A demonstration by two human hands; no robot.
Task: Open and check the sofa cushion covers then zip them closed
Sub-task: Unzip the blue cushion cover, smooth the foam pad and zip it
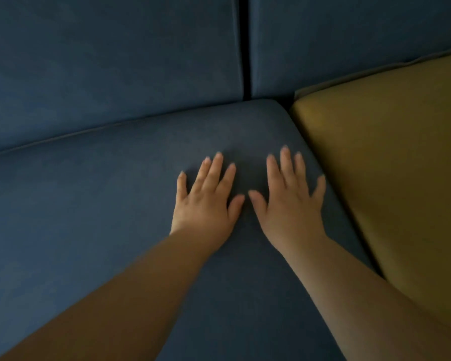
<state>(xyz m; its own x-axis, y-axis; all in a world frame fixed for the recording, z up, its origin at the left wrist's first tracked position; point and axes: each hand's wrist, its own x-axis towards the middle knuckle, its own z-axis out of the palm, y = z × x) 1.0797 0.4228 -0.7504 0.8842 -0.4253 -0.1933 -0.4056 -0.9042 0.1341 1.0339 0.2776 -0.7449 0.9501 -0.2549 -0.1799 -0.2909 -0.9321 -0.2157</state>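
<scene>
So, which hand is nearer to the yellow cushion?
Right. The right hand lies flat on the blue seat cushion, its little finger near the edge next to the yellow cushion. The left hand lies flat beside it, on the side away from the yellow cushion.

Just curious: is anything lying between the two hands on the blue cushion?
Only the bare blue cushion shows between left hand and right hand, in the head view.

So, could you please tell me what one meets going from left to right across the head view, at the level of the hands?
blue seat cushion → left hand, flat on it → right hand, also flat on it → mustard-yellow cushion
</scene>
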